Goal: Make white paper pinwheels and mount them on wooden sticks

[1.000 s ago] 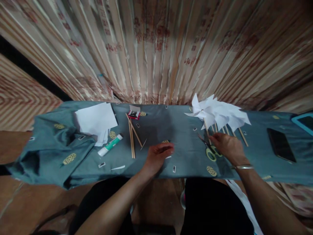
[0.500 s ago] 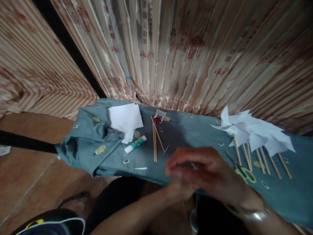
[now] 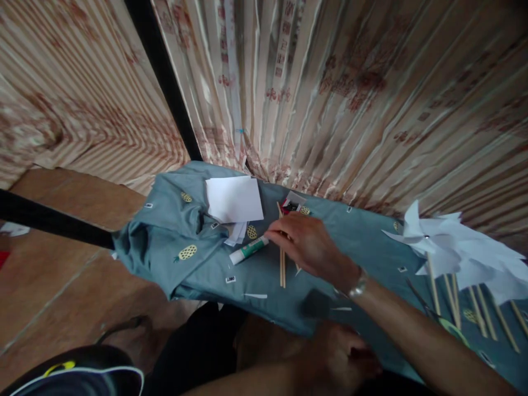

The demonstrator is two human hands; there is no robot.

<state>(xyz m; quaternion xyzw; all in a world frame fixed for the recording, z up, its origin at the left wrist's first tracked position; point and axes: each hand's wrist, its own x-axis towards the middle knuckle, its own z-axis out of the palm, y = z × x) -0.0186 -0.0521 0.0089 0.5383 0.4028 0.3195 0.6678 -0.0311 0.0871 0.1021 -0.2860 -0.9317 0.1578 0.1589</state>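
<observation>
My right hand (image 3: 309, 245) reaches over the wooden sticks (image 3: 282, 264), palm down. Thumb and index finger come together at the near end of a green-and-white glue stick (image 3: 248, 250), apparently pinching it; the fingers hide the contact. A small red box of dark pins (image 3: 292, 204) is just beyond the knuckles. Low over my lap, my left hand (image 3: 340, 352) is dark and smeared, its fingers partly hidden; I cannot tell what it holds. Square white paper (image 3: 235, 198) lies left of the box, with white strips (image 3: 237, 234) under its front edge.
Several white paper pinwheels (image 3: 462, 242) on wooden sticks lie at the right. Scissors (image 3: 451, 333) with green handles are beside them. Thin paper scraps (image 3: 256, 296) lie near the front edge of the blue-grey cloth (image 3: 355, 236). A pleated curtain (image 3: 322, 99) hangs behind.
My hands have come apart. The right hand has moved forward and left to the glue stick; the left has dropped towards my lap. The view has turned somewhat left.
</observation>
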